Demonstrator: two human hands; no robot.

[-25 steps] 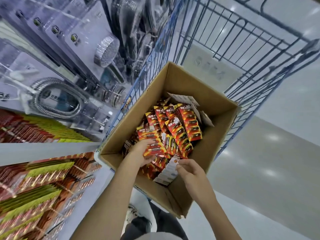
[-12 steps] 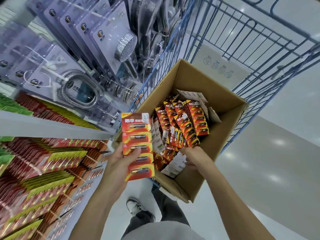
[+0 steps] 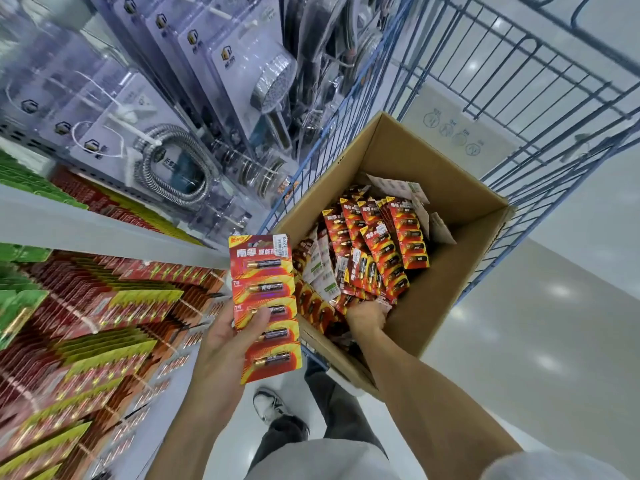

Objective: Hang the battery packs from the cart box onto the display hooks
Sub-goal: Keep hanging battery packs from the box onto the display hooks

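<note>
your left hand [image 3: 225,344] holds a strip [image 3: 265,306] of five red-and-yellow battery cards just outside the box [image 3: 446,271], thumb pressed over its middle, fingers behind. your right hand [image 3: 366,315] is down in the box among the loose packs [image 3: 374,251]; its fingers are buried, so i cannot tell whether they grip anything. the box sits in the blue wire cart [image 3: 519,81]. for this step, keep the strip flat and upright so the top card's hang hole leads toward a hook on the display [image 3: 104,323] at your left, and support it from behind, since the thin card looks likely to fold at its joins. the blisters are glossy and slippery, the card edges stiff, the box matte corrugated board.
</note>
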